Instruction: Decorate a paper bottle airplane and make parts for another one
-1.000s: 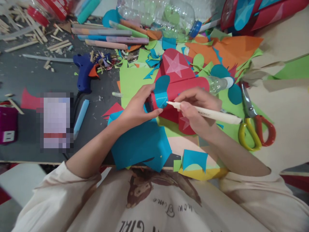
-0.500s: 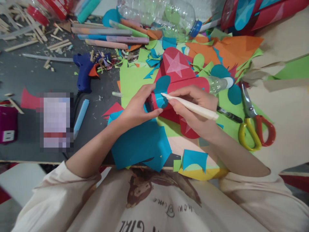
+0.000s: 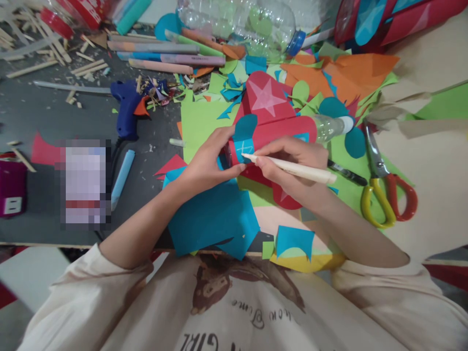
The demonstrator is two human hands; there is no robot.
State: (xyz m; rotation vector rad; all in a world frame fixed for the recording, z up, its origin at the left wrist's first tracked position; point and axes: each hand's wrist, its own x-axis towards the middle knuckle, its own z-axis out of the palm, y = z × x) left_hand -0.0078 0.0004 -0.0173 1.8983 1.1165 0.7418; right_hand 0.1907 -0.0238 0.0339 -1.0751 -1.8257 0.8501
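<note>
A plastic bottle [image 3: 331, 127] wrapped in red paper lies on its side, its white cap to the right. Red paper wings stick out from it, the upper one with a pale star [image 3: 268, 97]. My left hand [image 3: 210, 163] grips the bottle's base end, thumb below and fingers behind. Around that end runs a blue paper strip [image 3: 239, 146] bearing white lines, with a rounded blue flap [image 3: 245, 126] standing above. Pinched in my right hand [image 3: 292, 156] is a white marker [image 3: 300, 169], its tip on the blue strip.
Scissors [image 3: 382, 175] and a black pen [image 3: 347, 173] lie to the right. Blue paper [image 3: 215, 214] is in front. A blue glue gun [image 3: 126, 107] and a light blue marker [image 3: 123, 179] are left. Behind are paper scraps, markers, a clear bottle [image 3: 241, 22] and another red-wrapped bottle [image 3: 420, 22].
The marker tip has moved down and slightly left on the blue strip, and more white lines show there. My left hand holds the bottle in nearly the same place.
</note>
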